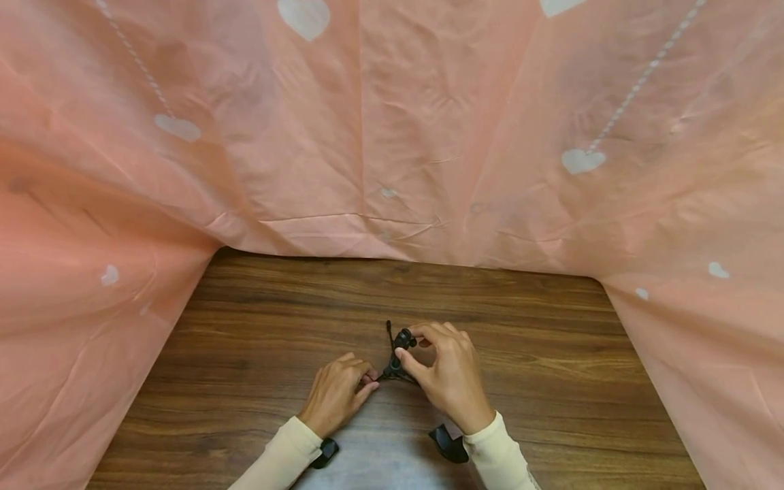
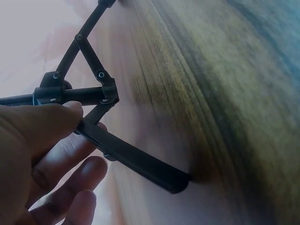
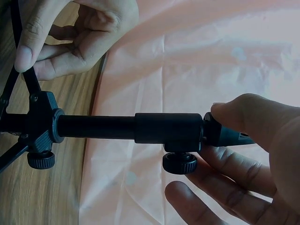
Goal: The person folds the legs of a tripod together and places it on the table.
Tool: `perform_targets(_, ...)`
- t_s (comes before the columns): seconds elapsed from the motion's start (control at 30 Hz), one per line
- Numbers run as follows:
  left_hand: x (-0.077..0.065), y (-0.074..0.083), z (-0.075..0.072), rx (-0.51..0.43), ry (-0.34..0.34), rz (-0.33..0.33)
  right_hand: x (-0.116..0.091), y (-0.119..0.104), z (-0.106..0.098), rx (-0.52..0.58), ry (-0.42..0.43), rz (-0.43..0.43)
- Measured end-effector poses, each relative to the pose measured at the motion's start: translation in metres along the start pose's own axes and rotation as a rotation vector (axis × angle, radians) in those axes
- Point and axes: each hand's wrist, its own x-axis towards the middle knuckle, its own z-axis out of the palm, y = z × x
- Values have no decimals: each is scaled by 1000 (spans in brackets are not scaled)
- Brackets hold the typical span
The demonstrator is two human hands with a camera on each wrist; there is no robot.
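A small black tripod (image 1: 401, 342) stands on the wooden table between both hands, its legs spread out. My left hand (image 1: 338, 391) pinches one of its legs between thumb and index finger; in the left wrist view this leg (image 2: 136, 159) angles down toward the tabletop, with the hinged braces showing above it. At the top end, my right hand (image 1: 453, 371) holds the tripod head (image 3: 214, 129) between thumb and fingers. Along the centre column (image 3: 98, 126) in the right wrist view sit a knurled knob (image 3: 179, 163) near the head and another knob (image 3: 41, 160) by the leg hub.
Brown wood grain covers the tabletop (image 1: 263, 306). A pink curtain with white hearts (image 1: 398, 136) hangs along the back and both sides of the table. Black wrist-worn pieces show beside the left sleeve (image 1: 284, 449) and the right sleeve (image 1: 499, 452).
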Motion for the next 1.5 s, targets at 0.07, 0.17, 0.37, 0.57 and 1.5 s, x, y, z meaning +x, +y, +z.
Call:
perform_targets(0.07, 0, 0, 0, 7, 3, 6, 0, 0, 0, -5, -2, -4)
perform_targets(0.17, -1, 0, 1, 19, 9, 15, 2, 0, -1, -16, -11, -10)
perform_targets(0.37, 0, -1, 2, 32, 30, 22, 5, -1, -2, -38, -21, -35)
perform_targets(0.57, 3, -1, 4, 52, 40, 44, 7, -4, -3, -50, -49, -43)
perform_targets(1.5, 1, 3, 15, 52, 98, 62, 9, -4, -1, -55, -65, -55)
